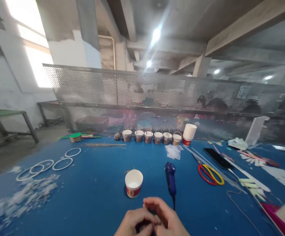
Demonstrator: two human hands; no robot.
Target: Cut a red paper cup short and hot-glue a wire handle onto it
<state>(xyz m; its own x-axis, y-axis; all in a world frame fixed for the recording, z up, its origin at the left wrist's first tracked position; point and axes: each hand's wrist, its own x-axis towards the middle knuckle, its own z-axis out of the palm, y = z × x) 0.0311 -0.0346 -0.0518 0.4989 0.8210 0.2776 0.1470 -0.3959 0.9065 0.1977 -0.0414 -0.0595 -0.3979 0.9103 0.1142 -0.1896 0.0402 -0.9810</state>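
The paper cup (pixel 133 184) stands on the tabletop (pixel 95 193); on its near side, left hand (pixel 135 223) and right hand (pixel 169 219) curl together, and what their grip holds, if anything, I cannot tell.

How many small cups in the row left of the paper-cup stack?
6, side by side before the perforated metal panel: leftmost cup, second cup, third cup, fourth cup, fifth cup, sixth cup beside the paper-cup stack.

Red-banded white cup (pixel 133 184), navy tool (pixel 170 178), red and yellow scissor handles (pixel 209 173), blue tabletop (pixel 95 196)
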